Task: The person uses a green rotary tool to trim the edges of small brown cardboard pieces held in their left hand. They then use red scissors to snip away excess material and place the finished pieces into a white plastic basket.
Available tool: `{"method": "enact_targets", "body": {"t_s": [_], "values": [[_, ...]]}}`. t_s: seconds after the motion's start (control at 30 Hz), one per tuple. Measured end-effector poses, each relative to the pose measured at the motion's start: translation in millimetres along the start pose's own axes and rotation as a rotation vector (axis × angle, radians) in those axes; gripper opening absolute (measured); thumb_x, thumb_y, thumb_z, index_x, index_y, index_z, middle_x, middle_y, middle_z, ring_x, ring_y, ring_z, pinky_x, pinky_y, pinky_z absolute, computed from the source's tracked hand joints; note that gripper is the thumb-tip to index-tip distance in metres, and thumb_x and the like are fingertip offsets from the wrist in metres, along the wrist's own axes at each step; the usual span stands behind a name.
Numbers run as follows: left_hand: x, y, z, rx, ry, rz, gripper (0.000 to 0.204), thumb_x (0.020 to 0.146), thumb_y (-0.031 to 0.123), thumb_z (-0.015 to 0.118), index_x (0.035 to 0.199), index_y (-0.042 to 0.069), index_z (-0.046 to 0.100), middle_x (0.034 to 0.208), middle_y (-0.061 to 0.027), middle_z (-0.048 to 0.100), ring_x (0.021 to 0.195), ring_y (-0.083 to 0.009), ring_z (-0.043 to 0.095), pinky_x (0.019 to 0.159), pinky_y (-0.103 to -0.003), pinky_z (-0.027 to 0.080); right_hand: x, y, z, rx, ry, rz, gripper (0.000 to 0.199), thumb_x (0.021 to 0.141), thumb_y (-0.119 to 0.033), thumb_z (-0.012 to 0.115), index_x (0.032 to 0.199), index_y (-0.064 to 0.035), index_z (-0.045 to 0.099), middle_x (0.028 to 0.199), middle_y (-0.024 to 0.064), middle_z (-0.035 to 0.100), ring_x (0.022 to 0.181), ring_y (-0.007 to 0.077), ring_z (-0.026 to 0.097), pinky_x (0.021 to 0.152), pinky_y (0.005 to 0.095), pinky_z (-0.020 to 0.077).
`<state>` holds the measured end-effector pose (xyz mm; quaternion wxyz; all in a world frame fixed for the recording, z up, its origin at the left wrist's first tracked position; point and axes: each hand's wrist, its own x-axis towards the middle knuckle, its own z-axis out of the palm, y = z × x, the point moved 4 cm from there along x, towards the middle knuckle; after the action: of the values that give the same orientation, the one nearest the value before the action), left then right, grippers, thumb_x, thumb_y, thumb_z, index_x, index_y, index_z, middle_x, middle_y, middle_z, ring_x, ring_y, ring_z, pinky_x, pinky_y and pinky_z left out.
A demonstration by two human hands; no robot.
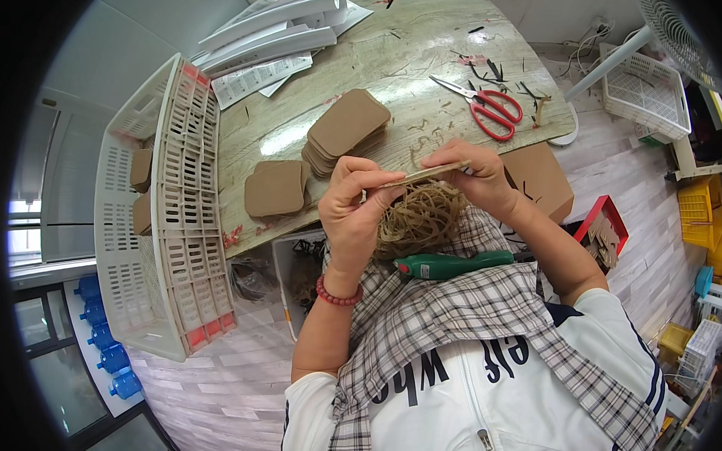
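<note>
Head view showed both hands raised over the lap, sharing one thin brown card piece (423,176) seen almost edge-on, so it read as a flat tan strip running level between them. The left hand (356,202) was closed around its left end, fingers curled over the top, and the right hand (470,170) pinched the right end between thumb and fingertips. Just beneath the piece sat a loose tangle of tan twine (420,215), fibrous and wiry, resting on a checked cloth across the lap. A green tool with a rounded handle (450,264) lay on that cloth, just below the twine. A red bead bracelet (337,294) circled the left wrist.

On the bench (387,65), whose top was pale, marbled and glossy, stood a stack of brown card pieces (346,130) with rounded corners, matte and smooth, and a lower pile (276,189) just beside it. Red-handled scissors (484,106) lay well apart to the right among short scraps. Rolled white sheets (271,30) lay at the far end. A white slotted plastic crate (162,208) with red trim leaned at the bench's left edge, holding more brown pieces. The floor (216,389) was pale wood-look plank; another white basket (647,92) and yellow crates (702,213) stood to the right.
</note>
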<state>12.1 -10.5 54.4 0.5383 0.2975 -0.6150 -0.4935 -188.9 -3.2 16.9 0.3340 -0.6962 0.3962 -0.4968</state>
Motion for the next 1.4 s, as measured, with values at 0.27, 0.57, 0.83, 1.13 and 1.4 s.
{"method": "enact_targets", "body": {"t_s": [0.27, 0.57, 0.83, 1.13, 1.4], "values": [[-5, -10, 3, -0.251, 0.136, -0.200, 0.009, 0.079, -0.007, 0.071, 0.087, -0.003, 0.068, 0.087, -0.0003, 0.055, 0.077, -0.0065, 0.054, 0.069, -0.019, 0.043, -26, 10, 22, 0.528, -0.199, 0.593, 0.025, 0.086, -0.007, 0.068, 0.110, 0.0012, 0.064, 0.088, 0.0047, 0.068, 0.078, 0.0085, 0.062, 0.064, 0.0228, 0.0513], [-10, -42, 2, -0.386, 0.326, -0.487, 0.013, 0.092, 0.013, 0.062, 0.097, 0.001, 0.066, 0.078, 0.0013, 0.060, 0.058, -0.0031, 0.044, 0.052, -0.018, 0.034, -38, -8, 24, 0.777, -0.127, 0.879, 0.025, 0.086, -0.013, 0.067, 0.106, 0.0012, 0.063, 0.081, 0.0060, 0.066, 0.061, 0.0095, 0.062, 0.045, 0.0205, 0.0501], [-26, -47, -27, -0.322, 0.415, -0.492, 0.020, 0.094, 0.007, 0.055, 0.113, 0.001, 0.058, 0.096, -0.0069, 0.060, 0.059, -0.0079, 0.050, 0.052, -0.023, 0.041, 27, 58, -47, 0.542, 0.117, 0.905, 0.018, 0.090, -0.019, 0.064, 0.095, -0.0023, 0.063, 0.074, -0.0002, 0.060, 0.055, 0.0062, 0.052, 0.047, 0.0194, 0.0434], [-39, -51, -55, -0.355, 0.479, -0.483, 0.016, 0.092, 0.004, 0.055, 0.108, 0.000, 0.060, 0.091, -0.0074, 0.061, 0.058, -0.0081, 0.052, 0.052, -0.021, 0.042, 215, 124, -191, 0.536, 0.426, 0.733, 0.030, 0.090, -0.027, 0.067, 0.092, 0.0000, 0.056, 0.071, 0.0009, 0.055, 0.055, 0.0073, 0.053, 0.049, 0.0187, 0.0505], [-61, -41, -92, 0.013, 0.573, -0.379, 0.014, 0.093, 0.003, 0.054, 0.104, 0.000, 0.062, 0.089, -0.0051, 0.063, 0.059, -0.0056, 0.047, 0.053, -0.020, 0.038, 127, 110, -98, -0.215, 0.354, 0.322, 0.030, 0.089, -0.023, 0.065, 0.103, 0.0030, 0.062, 0.077, 0.0075, 0.060, 0.064, 0.0152, 0.058, 0.058, 0.0280, 0.0491]]}}
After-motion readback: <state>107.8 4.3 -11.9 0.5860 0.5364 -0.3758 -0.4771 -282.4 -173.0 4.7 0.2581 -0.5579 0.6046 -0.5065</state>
